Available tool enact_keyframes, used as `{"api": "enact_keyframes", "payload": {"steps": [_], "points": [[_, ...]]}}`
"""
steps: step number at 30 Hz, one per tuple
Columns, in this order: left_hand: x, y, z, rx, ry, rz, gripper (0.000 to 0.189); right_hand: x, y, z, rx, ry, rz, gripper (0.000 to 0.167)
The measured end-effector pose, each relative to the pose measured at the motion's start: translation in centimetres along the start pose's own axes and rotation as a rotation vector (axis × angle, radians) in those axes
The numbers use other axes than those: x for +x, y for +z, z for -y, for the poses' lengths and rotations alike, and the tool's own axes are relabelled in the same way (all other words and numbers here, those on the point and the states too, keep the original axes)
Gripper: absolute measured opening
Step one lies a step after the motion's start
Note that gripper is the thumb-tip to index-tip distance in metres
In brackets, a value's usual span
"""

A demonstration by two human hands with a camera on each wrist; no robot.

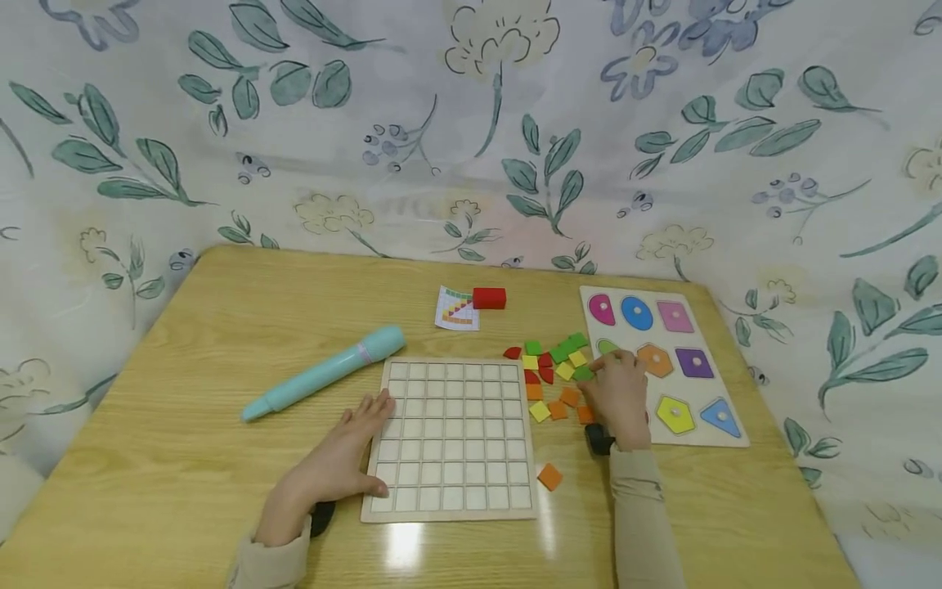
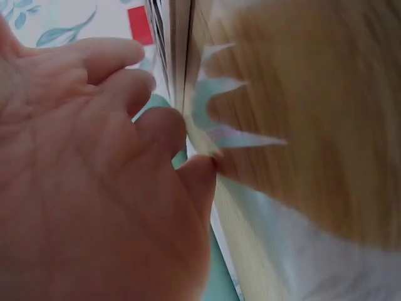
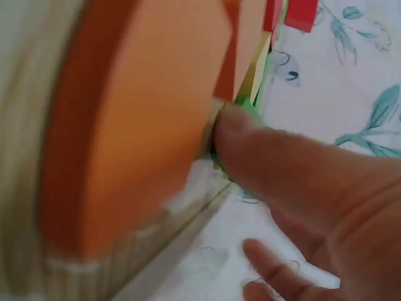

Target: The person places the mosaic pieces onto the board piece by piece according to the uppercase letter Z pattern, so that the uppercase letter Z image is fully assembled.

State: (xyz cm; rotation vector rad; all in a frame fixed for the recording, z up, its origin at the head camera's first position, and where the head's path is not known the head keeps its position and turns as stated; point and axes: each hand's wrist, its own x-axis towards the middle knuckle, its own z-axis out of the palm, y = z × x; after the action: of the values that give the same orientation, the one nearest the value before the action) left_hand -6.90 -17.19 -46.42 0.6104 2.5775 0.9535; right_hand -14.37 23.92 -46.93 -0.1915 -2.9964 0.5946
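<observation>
A square wooden grid board [image 1: 454,449] lies in front of me, its cells pale and bare. My left hand [image 1: 334,458] rests spread along its left edge, fingertips on the rim and thumb near the lower left corner. Right of the board, small flat coloured pieces are scattered: red, yellow, green and orange. My right hand [image 1: 620,394] reaches among them, pinching a green piece [image 1: 583,374] at its fingertips. In the right wrist view the thumb lies over that green piece [image 3: 249,108], while an orange piece [image 3: 150,125] looms close to the camera.
Right of the loose pieces lies a shape puzzle board [image 1: 708,391] with knobbed shapes, partly behind my right hand. A teal pen-shaped case [image 1: 324,375] lies left of the grid. Behind it are a pattern card [image 1: 452,315] and a red block [image 1: 489,298]. One orange tile [image 1: 549,477] sits apart.
</observation>
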Motion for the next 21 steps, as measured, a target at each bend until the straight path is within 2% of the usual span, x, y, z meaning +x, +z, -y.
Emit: {"api": "enact_keyframes", "payload": {"steps": [4,7,10,14,18,21], "points": [[0.0,0.2,0.3,-0.047,0.008,0.020,0.114,0.4,0.1,0.7,0.141,-0.004,0.000,0.017],[-0.1,0.2,0.5,-0.064,0.004,0.023,0.113,0.9,0.2,2.6,0.285,-0.021,0.035,0.017],[-0.2,0.1,0.6,-0.068,0.000,0.026,0.112,1.3,1.2,6.2,0.387,-0.074,0.079,0.019],[-0.4,0.0,0.7,-0.053,0.007,0.030,0.111,0.9,3.4,12.4,0.514,-0.162,0.214,0.020],[-0.5,0.0,0.5,-0.031,0.016,0.025,0.107,0.5,5.6,17.4,0.540,-0.254,0.334,0.020],[-0.7,0.0,0.0,-0.032,0.020,0.034,0.102,0.3,6.9,19.5,0.493,-0.269,0.338,0.018]]}}
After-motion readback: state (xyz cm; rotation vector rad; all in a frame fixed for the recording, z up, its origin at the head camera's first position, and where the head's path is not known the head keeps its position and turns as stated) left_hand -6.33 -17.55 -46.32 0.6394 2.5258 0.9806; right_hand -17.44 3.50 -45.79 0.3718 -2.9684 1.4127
